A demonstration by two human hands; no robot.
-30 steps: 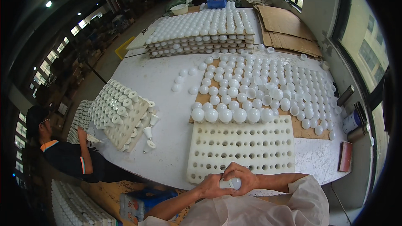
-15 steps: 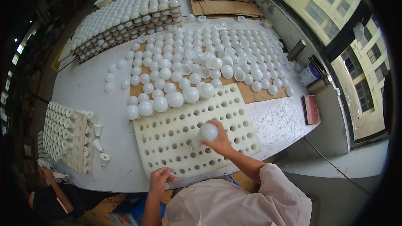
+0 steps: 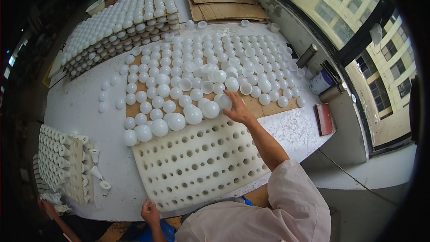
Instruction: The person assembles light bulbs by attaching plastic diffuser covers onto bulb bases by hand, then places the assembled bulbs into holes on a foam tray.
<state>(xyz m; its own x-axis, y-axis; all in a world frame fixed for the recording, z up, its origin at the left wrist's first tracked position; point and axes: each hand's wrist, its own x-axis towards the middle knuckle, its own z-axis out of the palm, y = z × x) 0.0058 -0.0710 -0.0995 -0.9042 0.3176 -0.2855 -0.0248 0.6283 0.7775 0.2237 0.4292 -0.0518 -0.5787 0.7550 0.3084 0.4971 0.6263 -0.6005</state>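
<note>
fingers of the right hand [image 3: 237, 110] close around 1 white bulb shell [image 3: 224, 101] at the near edge of the rows of shells [image 3: 210, 69] on the table [image 3: 80, 103]. left hand [image 3: 151, 212] grips the near rim of the white perforated tray [image 3: 201, 163].
</note>
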